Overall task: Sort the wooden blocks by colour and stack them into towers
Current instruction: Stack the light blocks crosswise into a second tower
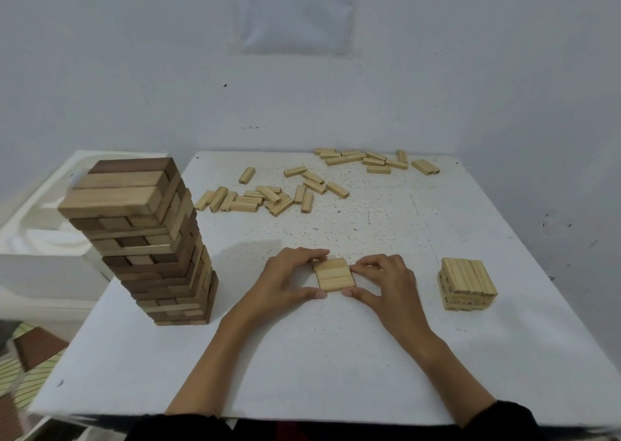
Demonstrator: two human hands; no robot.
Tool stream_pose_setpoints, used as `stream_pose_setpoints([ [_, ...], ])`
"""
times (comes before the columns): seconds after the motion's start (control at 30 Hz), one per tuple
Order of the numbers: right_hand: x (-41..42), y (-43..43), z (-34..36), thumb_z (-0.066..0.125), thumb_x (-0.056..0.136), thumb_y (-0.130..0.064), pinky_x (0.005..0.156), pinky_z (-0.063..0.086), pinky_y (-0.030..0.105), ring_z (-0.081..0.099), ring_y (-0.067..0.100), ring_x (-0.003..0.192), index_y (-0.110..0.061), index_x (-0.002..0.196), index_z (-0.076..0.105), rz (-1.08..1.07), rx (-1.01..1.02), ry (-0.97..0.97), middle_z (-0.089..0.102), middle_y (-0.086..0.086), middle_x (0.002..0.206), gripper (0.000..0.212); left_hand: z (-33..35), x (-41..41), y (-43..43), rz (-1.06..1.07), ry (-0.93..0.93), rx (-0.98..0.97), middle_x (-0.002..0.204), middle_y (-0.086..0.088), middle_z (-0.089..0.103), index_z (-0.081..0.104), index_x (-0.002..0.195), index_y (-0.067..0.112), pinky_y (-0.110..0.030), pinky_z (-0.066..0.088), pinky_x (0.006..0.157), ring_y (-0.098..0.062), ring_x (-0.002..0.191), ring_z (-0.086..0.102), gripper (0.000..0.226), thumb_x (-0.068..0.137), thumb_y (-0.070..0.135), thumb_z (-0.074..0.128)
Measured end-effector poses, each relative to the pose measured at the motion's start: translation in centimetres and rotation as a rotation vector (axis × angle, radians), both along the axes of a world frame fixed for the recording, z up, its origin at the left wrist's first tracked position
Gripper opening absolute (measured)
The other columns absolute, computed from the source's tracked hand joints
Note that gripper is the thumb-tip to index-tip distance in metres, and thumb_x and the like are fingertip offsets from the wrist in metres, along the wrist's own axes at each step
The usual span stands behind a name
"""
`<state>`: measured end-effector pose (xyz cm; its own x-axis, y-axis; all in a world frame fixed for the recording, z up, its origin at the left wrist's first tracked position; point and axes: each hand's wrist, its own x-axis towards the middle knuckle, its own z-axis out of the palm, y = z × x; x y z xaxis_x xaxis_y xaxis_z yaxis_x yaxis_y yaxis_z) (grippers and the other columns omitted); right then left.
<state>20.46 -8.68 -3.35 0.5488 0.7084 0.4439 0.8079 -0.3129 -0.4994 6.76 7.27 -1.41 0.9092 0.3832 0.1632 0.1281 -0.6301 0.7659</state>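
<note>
1. Now a flat layer [335, 274] of three pale blocks lies mid-table [336, 356], towards the front edge.
2. Squaring it, the left grip [285, 276] and right grip [386, 282] pinch its sides. I judge it the first course of a new tower.
3. Next move: fetch loose blocks [265, 198] from the far edge and lay them crosswise.
4. A pale stack [467, 282] stands near the right edge, a mixed tower [151, 239] at the left.

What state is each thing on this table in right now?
tall tower: upright on the left, dark and light blocks mixed.
row of three light blocks: flat on the table, side by side, between both hands.
left hand: pinches the row's left side.
right hand: pinches the row's right side.
short stack: a few light layers, standing alone on the right.
loose blocks: scattered, unstacked, at the far side.
</note>
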Motion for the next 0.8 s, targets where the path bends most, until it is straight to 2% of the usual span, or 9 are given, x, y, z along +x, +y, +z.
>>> stream_pose_setpoints([
  [0.1,-0.3,0.1,0.3,0.065,0.066,-0.051,0.071,0.037,0.03,0.048,0.01,0.088,-0.02,0.095,0.074,-0.03,-0.01,-0.087,0.067,-0.006,0.091,0.044,-0.1,0.1,0.0,-0.027,0.006,0.024,0.122,0.024,0.053,0.046,0.122,0.049,-0.038,0.038,0.102,0.0,0.116,0.045,0.058,0.07,0.045,0.072],
  [0.2,-0.8,-0.3,0.8,0.045,0.07,-0.072,0.079,0.039,0.03,0.052,0.017,0.101,-0.017,0.12,0.064,-0.05,-0.102,-0.05,0.063,-0.002,0.111,0.076,0.2,-0.2,-0.1,-0.014,0.106,0.103,0.137,0.025,0.037,0.035,0.132,0.048,-0.042,0.026,0.111,0.0,0.128,0.03,0.073,0.066,0.073,0.054],
  [0.27,-1.3,-0.7,1.0,0.015,0.067,-0.088,0.097,0.033,0.035,0.036,0.02,0.125,-0.019,0.142,0.039,-0.036,-0.281,-0.032,0.042,0.0,0.141,0.104,-0.1,-0.9,-0.7,0.041,0.254,0.229,0.153,0.012,0.018,0.021,0.147,0.032,-0.036,0.008,0.118,-0.006,0.14,0.011,0.11,0.056,0.094,0.026],
  [0.3,-1.5,-0.9,1.1,-0.001,0.063,-0.09,0.107,0.024,0.035,0.023,0.02,0.134,-0.022,0.148,0.024,-0.02,-0.373,-0.04,0.025,0.0,0.152,0.112,-0.2,-1.3,-1.3,0.064,0.331,0.306,0.158,0.006,0.004,0.01,0.151,0.024,-0.034,0.0,0.117,-0.01,0.144,0.0,0.125,0.051,0.098,0.01],
  [0.37,-1.7,-1.0,1.2,-0.018,0.058,-0.087,0.114,0.005,0.033,0.003,0.019,0.14,-0.025,0.15,0.005,0.016,-0.474,-0.062,-0.002,-0.001,0.158,0.113,-0.3,-2.0,-2.7,0.074,0.408,0.427,0.157,0.0,-0.02,-0.01,0.15,0.016,-0.034,-0.012,0.115,-0.014,0.144,-0.018,0.134,0.044,0.098,-0.011],
  [0.5,-1.9,-1.1,1.4,-0.025,0.058,-0.084,0.115,-0.004,0.036,-0.002,0.021,0.142,-0.027,0.15,0.0,0.051,-0.524,-0.059,-0.009,0.001,0.158,0.111,-0.6,-2.2,-3.4,0.041,0.436,0.471,0.148,0.001,-0.037,-0.02,0.147,0.016,-0.034,-0.021,0.111,-0.007,0.134,-0.035,0.126,0.047,0.091,-0.026],
  [0.63,-1.9,-0.8,0.9,-0.018,0.069,-0.082,0.114,0.006,0.041,0.015,0.027,0.141,-0.021,0.15,0.015,0.05,-0.491,-0.068,0.012,0.006,0.157,0.107,-0.6,-1.6,-3.6,0.022,0.448,0.475,0.148,0.002,-0.038,-0.026,0.144,0.017,-0.038,-0.02,0.11,-0.011,0.138,-0.03,0.123,0.045,0.09,-0.027],
  [0.7,-1.8,-0.7,0.9,-0.019,0.068,-0.082,0.114,0.006,0.04,0.014,0.026,0.14,-0.022,0.15,0.017,0.051,-0.487,-0.073,0.013,0.005,0.157,0.107,-0.5,-1.2,-3.8,0.029,0.459,0.471,0.149,0.001,-0.035,-0.026,0.143,0.017,-0.04,-0.018,0.112,-0.014,0.141,-0.026,0.124,0.043,0.09,-0.028],
  [0.8,-1.3,-0.8,1.1,-0.019,0.058,-0.088,0.113,0.001,0.033,0.005,0.017,0.14,-0.03,0.149,0.012,0.066,-0.489,-0.027,0.007,-0.005,0.156,0.113,-0.1,-1.2,-3.5,0.04,0.433,0.434,0.158,-0.002,-0.02,-0.012,0.15,0.016,-0.041,-0.012,0.116,-0.014,0.144,-0.018,0.13,0.046,0.093,-0.02],
])
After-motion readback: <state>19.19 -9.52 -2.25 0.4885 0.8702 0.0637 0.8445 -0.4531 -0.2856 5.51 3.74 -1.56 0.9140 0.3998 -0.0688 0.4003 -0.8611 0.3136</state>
